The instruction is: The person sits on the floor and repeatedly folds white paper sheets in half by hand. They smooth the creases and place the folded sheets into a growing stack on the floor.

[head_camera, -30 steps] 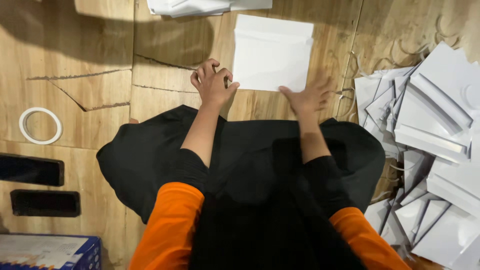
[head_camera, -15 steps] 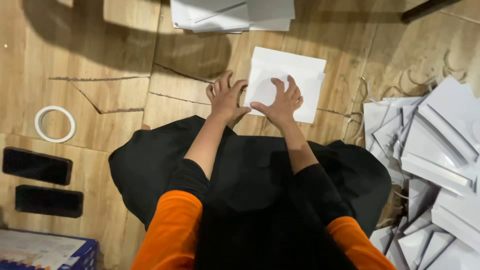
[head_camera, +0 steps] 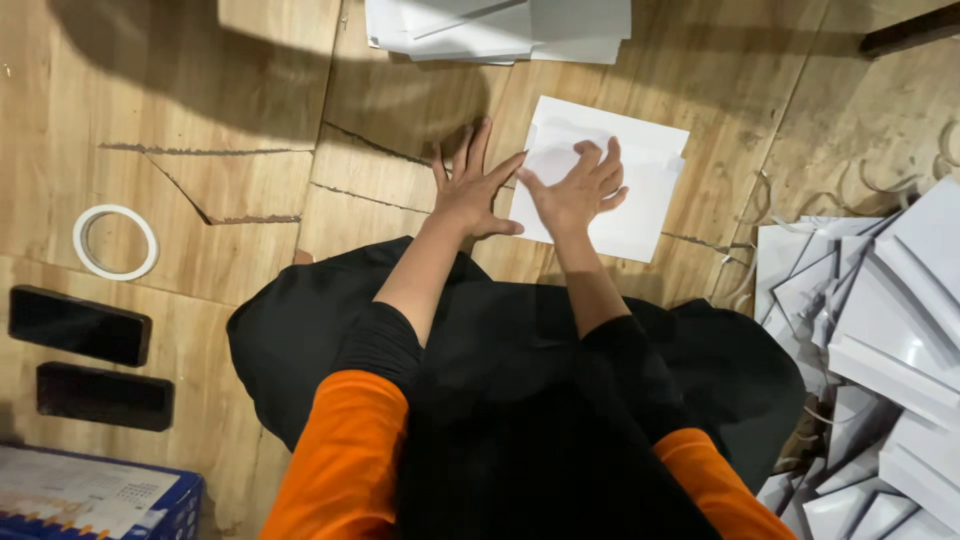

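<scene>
Two hands [head_camera: 530,190] pressing flat, fingers spread, on white folded sheet [head_camera: 610,180]; risking crooked crease, sheet sliding on floor [head_camera: 220,110] beneath.

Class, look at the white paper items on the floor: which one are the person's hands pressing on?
The single flat white sheet in front of the person: right hand on it, left hand at its edge. The top stack and right-hand pile lie untouched.

The right hand [head_camera: 578,192] has come in from the sheet's right edge and now lies flat on the white folded sheet [head_camera: 625,190]. The left hand [head_camera: 470,190] has spread open, fingers splayed beside the sheet's left edge.
</scene>
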